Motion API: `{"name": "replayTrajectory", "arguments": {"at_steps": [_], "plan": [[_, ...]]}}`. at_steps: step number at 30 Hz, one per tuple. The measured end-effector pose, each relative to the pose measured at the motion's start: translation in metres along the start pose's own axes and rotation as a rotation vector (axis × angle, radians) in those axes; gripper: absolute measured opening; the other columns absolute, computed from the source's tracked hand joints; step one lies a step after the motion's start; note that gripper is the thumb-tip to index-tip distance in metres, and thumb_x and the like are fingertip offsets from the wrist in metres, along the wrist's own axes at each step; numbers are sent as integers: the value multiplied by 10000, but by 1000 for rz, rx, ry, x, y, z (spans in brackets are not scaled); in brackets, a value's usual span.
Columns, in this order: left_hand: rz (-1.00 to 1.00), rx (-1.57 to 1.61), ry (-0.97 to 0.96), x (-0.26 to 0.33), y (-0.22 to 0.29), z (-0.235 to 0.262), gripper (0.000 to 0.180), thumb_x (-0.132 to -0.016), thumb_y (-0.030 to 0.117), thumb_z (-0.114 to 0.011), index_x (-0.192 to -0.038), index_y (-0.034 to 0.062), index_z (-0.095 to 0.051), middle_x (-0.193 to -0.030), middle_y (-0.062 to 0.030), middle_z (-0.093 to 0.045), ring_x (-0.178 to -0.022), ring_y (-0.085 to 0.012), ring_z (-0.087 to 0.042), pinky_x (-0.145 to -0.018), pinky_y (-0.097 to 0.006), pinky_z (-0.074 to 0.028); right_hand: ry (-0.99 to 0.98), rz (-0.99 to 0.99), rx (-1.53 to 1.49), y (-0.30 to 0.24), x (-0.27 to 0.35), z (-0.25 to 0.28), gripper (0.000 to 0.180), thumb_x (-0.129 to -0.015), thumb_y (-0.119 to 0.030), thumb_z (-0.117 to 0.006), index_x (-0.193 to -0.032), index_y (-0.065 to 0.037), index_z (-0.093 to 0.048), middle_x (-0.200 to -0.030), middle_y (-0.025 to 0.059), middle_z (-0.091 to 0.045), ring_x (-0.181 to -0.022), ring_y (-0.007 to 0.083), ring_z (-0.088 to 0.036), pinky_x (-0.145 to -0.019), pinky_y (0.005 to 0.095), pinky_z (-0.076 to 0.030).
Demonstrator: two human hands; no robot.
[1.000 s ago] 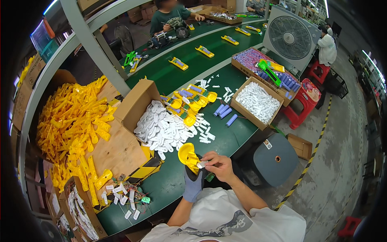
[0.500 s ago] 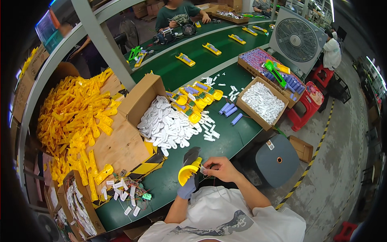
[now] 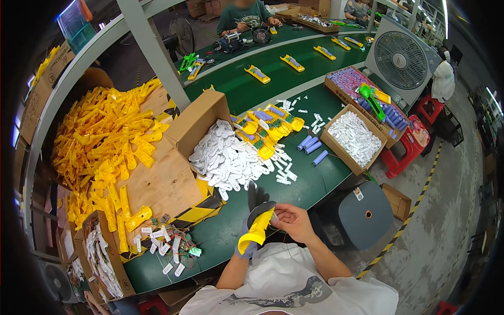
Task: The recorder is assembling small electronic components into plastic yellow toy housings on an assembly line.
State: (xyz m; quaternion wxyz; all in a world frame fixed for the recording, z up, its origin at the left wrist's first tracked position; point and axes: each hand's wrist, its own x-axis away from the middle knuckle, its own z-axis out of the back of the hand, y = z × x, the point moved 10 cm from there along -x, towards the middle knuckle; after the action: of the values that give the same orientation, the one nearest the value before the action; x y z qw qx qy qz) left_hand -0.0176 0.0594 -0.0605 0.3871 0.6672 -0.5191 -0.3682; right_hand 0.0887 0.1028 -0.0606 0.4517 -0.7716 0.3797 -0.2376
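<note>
Left hand (image 3: 251, 223): gloved, fingers closed round the yellow shell (image 3: 255, 231), held just above the near edge of the bench (image 3: 220, 241).
Right hand (image 3: 294, 223): bare, fingers pinched at the shell's upper end; whether they grip a small part there I cannot tell.
Shell, look: bright yellow moulded plastic, long and narrow, wider and rounded at the lower end.
Shell, handling: probably light, stiff and smooth; best held round its narrow middle, as now.
Nearby: white parts (image 3: 226, 163) spilling from a carton (image 3: 197, 123), yellow shells (image 3: 100, 147) heaped on the left.
</note>
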Motion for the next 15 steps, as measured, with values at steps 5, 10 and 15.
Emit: {"name": "replayTrajectory", "arguments": {"at_steps": [5,10,15], "plan": [[-110,-68,-123,-4,45,-35,478,-916,251,-592,-1329,37,-483,-1394,-111,-454,-1239,-202,-469,-1033,-320,-376,8,110,145,-22,9,4,454,-755,90,-703,-1184,56,-558,-936,87,-642,-831,117,-619,-782,237,-511],[283,-352,-251,11,1,-37,480,-944,273,-550,-1351,35,-457,-1383,-116,-463,-1232,-207,-476,-1024,-335,-393,29,373,629,-44,9,7,518,-677,-13,-788,-1163,13,-611,-916,107,-652,-752,133,-633,-690,254,-514],[173,-181,-212,13,3,-24,531,-950,241,-548,-1411,44,-374,-1409,-111,-443,-1234,-197,-460,-1000,-326,-413,-116,523,764,-54,9,-11,494,-683,-50,-789,-1145,10,-624,-955,119,-669,-748,180,-653,-691,261,-514]]}}
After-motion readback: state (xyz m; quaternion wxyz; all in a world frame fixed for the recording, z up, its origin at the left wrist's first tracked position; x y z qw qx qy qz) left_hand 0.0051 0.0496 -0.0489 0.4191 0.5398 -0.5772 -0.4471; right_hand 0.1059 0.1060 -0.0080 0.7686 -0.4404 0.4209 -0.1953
